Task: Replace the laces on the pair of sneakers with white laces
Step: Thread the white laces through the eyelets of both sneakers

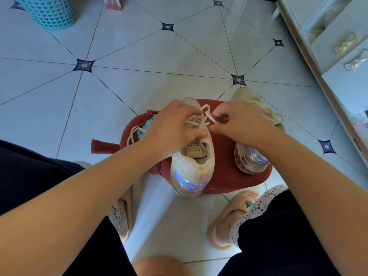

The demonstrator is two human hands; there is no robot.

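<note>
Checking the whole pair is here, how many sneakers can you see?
2. The first sneaker stands on the red stool, the left hand gripping it, the right hand pinching its lace. The second sneaker lies on the stool's right side, partly hidden by the right forearm.

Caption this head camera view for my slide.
The left hand grips a white sneaker on a red stool while the right hand pinches its lace.

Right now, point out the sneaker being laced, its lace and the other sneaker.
sneaker being laced (189,166): head view, white mesh heel.
lace (211,117): head view, raised strand over the eyelets.
other sneaker (251,159): head view, shiny heel panel.
</note>
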